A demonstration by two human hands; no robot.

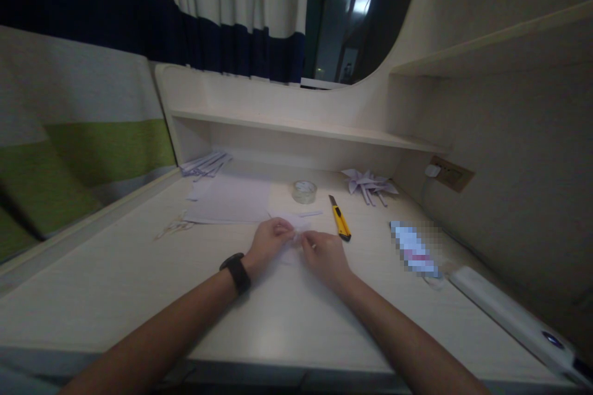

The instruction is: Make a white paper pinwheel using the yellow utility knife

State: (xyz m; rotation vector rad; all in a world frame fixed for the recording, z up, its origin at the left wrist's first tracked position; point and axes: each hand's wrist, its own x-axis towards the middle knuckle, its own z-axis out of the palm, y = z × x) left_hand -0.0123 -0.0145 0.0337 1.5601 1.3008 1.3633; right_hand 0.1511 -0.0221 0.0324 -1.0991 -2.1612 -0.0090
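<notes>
My left hand [270, 239], with a black watch [237, 271] on its wrist, is closed in a pinch at the left of a small white piece of paper [291, 255]. From the other side my right hand [328, 254] pinches the same paper near its middle. The fingertips almost meet there, and what lies between them is too small to make out. Just beyond the hands is a thin rolled paper stick [310, 214]. A yellow utility knife [341, 220] lies right of my right hand, its blade pointing away. Behind the paper stands a roll of clear tape [304, 192].
Paper pinwheels [365, 184] lie at the back right. Stacked paper sheets [234, 197], a bundle of paper sticks [207, 163] and some thin strips [173, 225] are on the left. A blurred-out object [414, 250] and a white lamp bar [509, 318] sit right. A shelf [301, 128] spans the back.
</notes>
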